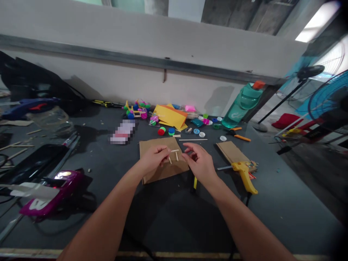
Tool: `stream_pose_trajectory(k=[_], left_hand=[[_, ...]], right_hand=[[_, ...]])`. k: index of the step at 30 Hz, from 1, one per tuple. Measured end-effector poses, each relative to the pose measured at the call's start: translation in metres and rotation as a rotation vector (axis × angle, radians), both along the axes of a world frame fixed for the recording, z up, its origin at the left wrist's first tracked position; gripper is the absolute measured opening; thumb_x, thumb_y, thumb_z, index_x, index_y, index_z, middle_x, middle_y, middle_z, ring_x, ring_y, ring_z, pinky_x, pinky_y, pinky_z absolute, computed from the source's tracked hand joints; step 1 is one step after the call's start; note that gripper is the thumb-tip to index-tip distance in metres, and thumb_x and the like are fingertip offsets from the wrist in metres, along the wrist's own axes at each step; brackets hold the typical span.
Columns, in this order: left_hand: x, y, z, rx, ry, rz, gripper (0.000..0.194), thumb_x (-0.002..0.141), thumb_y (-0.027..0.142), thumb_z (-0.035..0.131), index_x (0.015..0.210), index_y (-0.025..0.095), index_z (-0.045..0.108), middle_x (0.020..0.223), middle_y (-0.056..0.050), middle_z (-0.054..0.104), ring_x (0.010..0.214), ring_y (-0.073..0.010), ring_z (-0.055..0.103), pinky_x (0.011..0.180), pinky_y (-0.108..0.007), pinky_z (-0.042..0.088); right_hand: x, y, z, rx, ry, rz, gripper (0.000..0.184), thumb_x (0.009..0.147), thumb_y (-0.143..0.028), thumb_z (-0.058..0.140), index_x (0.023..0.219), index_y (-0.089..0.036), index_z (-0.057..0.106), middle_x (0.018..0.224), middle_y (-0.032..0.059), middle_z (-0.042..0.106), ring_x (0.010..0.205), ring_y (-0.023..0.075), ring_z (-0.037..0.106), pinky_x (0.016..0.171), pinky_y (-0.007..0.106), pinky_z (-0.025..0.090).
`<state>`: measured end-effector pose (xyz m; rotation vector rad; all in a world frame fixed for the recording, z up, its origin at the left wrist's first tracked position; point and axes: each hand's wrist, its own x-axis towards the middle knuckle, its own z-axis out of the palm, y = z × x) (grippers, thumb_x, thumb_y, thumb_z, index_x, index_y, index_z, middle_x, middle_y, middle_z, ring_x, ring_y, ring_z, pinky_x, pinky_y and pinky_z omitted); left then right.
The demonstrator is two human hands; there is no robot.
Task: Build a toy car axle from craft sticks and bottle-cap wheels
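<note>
A thin pale wooden stick (175, 150) lies crosswise at the far end of two short wooden sticks (173, 157), all of them over a flat sheet of brown corrugated cardboard (160, 170) at the middle of the table. The person's left hand (153, 159) comes in from the near left, its thumb and forefinger in a narrow pinch on the thin stick's left end, while the other fingers curl under. The right hand (198, 162) hovers just to the right, fingers curved and thumb and forefinger apart in a narrow gap, with nothing visible in its grip. It sits close to the stick's free end but seems not to touch it. A light fingertip pinch like this suits such slender pieces, since it leaves them square to one another. Beyond the cardboard lies a long bare wooden stick (193, 139). To the right, a yellow hot glue gun (244, 175) rests on a second cardboard strip (230, 152), with orange-handled pliers (238, 134) farther off. Red and blue bottle caps (166, 131) and folded yellow card (170, 116) lie at the far side of the dark grey worktable (272, 188).
</note>
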<state>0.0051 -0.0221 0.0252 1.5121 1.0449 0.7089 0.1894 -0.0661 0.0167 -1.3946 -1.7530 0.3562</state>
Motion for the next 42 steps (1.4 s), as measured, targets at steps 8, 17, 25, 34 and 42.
stream_pose_trajectory(k=[8, 17, 25, 34, 42], left_hand=[[0.012, -0.014, 0.001, -0.04, -0.084, -0.078, 0.032, 0.086, 0.037, 0.04, 0.063, 0.018, 0.053, 0.056, 0.001, 0.046, 0.051, -0.0102, 0.044, 0.049, -0.022, 0.041], [0.008, -0.013, 0.006, 0.319, 0.178, -0.049, 0.024, 0.084, 0.036, 0.047, 0.075, 0.018, 0.061, 0.066, 0.001, 0.056, 0.056, -0.01, 0.046, 0.052, -0.021, 0.037], [0.005, -0.007, 0.0, 0.361, 0.3, 0.137, 0.028, 0.084, 0.038, 0.043, 0.067, 0.019, 0.053, 0.055, 0.004, 0.046, 0.051, -0.0116, 0.045, 0.049, -0.024, 0.03], [0.008, -0.013, -0.001, 0.459, 0.33, 0.118, 0.034, 0.089, 0.035, 0.036, 0.058, 0.02, 0.033, 0.052, 0.005, 0.028, 0.05, -0.0109, 0.036, 0.049, -0.026, 0.022], [0.009, -0.012, -0.004, 0.444, 0.361, 0.103, 0.032, 0.089, 0.036, 0.036, 0.061, 0.02, 0.038, 0.051, 0.005, 0.037, 0.051, -0.0124, 0.045, 0.051, -0.026, 0.026]], right_hand=[[0.002, -0.005, 0.011, 0.116, -0.032, 0.056, 0.015, 0.089, -0.024, 0.051, 0.084, -0.02, 0.064, 0.079, 0.0021, 0.065, 0.077, 0.0146, 0.06, 0.071, 0.025, 0.044], [-0.001, -0.004, 0.017, 0.052, -0.125, 0.038, 0.014, 0.089, -0.025, 0.05, 0.083, -0.02, 0.062, 0.082, 0.0022, 0.066, 0.081, 0.015, 0.061, 0.074, 0.025, 0.044], [0.088, -0.054, 0.052, -0.341, -0.617, -0.578, 0.039, 0.083, -0.049, 0.053, 0.108, -0.02, 0.057, 0.093, 0.01, 0.066, 0.084, 0.0276, 0.063, 0.066, 0.034, 0.042], [0.152, -0.076, -0.033, -0.517, -0.633, -0.825, 0.042, 0.079, -0.045, 0.055, 0.104, -0.01, 0.057, 0.096, 0.0205, 0.059, 0.081, 0.0274, 0.062, 0.071, 0.037, 0.046], [0.154, -0.089, -0.019, -0.193, -0.41, -0.933, 0.042, 0.071, -0.035, 0.057, 0.104, -0.009, 0.058, 0.097, 0.0182, 0.059, 0.093, 0.0285, 0.055, 0.081, 0.038, 0.045]])
